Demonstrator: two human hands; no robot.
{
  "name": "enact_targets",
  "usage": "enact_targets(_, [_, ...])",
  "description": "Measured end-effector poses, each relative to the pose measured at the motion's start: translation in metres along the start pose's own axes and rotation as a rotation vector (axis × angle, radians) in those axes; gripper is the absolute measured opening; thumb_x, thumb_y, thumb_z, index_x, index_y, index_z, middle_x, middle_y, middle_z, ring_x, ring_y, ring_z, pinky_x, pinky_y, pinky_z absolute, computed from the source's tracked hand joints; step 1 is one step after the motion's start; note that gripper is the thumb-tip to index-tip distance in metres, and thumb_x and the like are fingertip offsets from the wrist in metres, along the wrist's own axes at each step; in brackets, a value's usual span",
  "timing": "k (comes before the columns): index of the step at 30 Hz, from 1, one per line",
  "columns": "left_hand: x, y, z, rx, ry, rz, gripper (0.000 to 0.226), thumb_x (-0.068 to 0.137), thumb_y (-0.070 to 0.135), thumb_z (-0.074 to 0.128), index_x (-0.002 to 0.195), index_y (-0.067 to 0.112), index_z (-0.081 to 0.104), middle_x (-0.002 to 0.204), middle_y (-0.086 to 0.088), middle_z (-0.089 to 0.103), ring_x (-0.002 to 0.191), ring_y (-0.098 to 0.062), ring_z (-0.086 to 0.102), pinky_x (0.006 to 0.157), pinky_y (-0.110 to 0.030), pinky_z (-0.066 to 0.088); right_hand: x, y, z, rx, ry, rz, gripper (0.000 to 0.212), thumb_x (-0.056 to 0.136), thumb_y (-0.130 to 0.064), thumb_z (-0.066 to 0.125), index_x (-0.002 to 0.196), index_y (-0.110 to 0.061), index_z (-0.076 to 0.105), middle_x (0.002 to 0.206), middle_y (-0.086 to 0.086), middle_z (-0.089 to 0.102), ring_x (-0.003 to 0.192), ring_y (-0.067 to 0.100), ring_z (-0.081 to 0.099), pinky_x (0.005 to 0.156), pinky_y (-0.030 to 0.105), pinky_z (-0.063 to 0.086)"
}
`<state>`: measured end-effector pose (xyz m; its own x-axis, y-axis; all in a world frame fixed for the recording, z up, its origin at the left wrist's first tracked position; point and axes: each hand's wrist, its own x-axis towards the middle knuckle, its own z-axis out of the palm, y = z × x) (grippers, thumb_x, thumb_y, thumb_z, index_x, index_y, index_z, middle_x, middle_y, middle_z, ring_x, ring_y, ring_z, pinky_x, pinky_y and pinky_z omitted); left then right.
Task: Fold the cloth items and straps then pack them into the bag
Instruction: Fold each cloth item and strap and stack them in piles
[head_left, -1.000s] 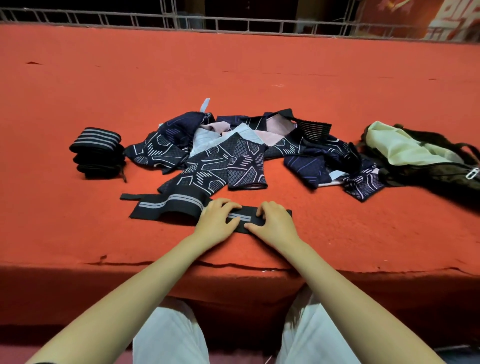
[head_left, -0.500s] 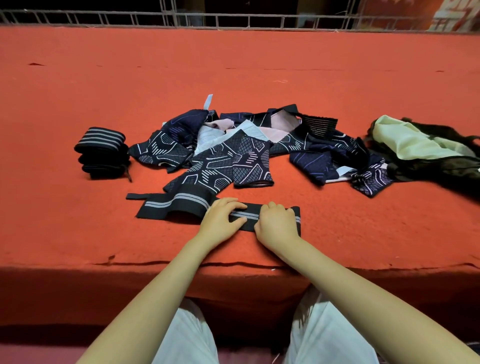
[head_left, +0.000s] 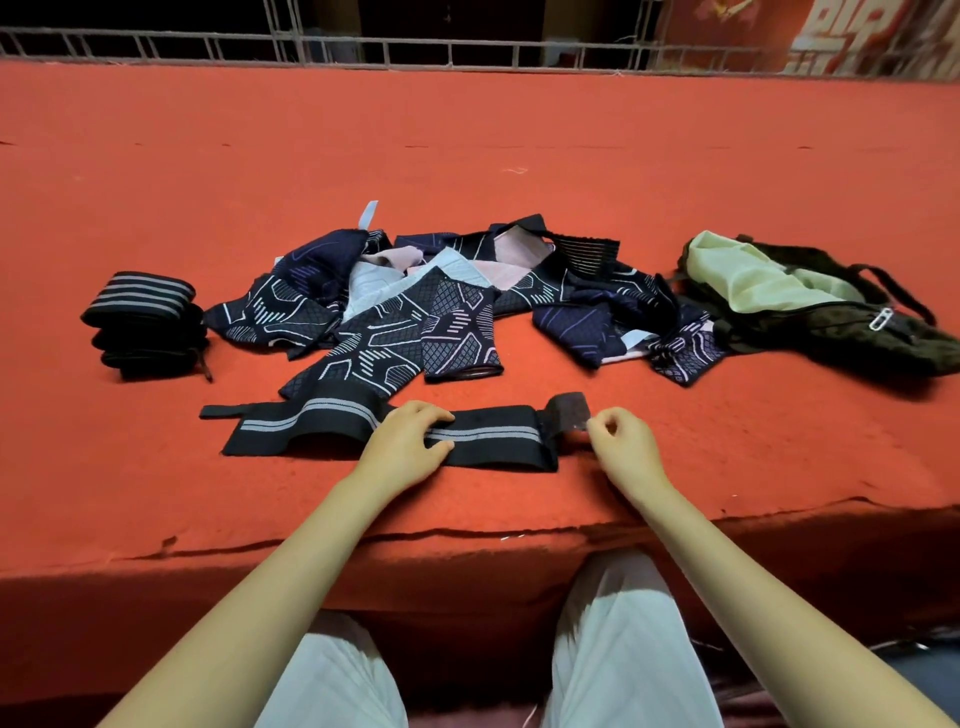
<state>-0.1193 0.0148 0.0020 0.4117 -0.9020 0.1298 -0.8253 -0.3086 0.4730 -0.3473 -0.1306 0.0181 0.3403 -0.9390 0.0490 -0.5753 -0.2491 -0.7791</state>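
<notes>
On red mat: L hand (head_left: 410, 441) presses flat on strap (head_left: 488, 441), R hand (head_left: 621, 441) pinches its end tab

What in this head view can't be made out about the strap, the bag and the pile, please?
- Strap: its middle is hidden under the left hand.
- Bag: its inside is covered by pale green cloth.
- Pile of patterned cloth items: they overlap, so no count.
- Right hand: its pinch on the strap's tab is blurred.

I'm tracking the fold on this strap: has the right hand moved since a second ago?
Yes. The right hand has slid rightward along the black strap, away from the left hand, and now pinches the strap's end tab toward the bag.
</notes>
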Motion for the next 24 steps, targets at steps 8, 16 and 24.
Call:
enact_targets(8, [-0.002,0.064,0.02,0.028,-0.029,0.183,0.038,0.091,0.043,0.052,0.128,0.032,0.055,0.121,0.003,0.054,0.116,-0.02,0.044,0.102,-0.039,0.038,0.0,-0.01,-0.001,0.302,-0.09,0.113,0.023,0.091,-0.03,0.037,0.075,-0.015,0.046,0.066,0.006,0.056,0.048,0.014,0.051,0.045,0.027,0.039])
enact_targets(16, [0.0,0.078,0.045,0.073,0.025,0.151,0.031,0.091,0.038,0.052,0.121,0.043,0.058,0.121,0.012,0.052,0.116,-0.015,0.042,0.095,-0.033,0.03,-0.011,0.002,0.002,0.156,-0.072,-0.026,0.05,0.072,-0.066,0.063,0.1,-0.025,0.058,0.072,-0.004,0.06,0.064,0.013,0.058,0.059,0.036,0.048])
enact_targets(24, [0.008,0.042,0.007,0.181,0.105,0.033,0.035,0.088,0.037,0.055,0.122,0.033,0.058,0.121,0.003,0.054,0.12,-0.021,0.042,0.104,-0.042,0.029,0.01,0.007,0.003,0.026,0.058,0.081,0.028,0.089,-0.022,0.056,0.067,-0.005,0.055,0.072,0.015,0.057,0.073,0.03,0.057,0.062,0.033,0.032])
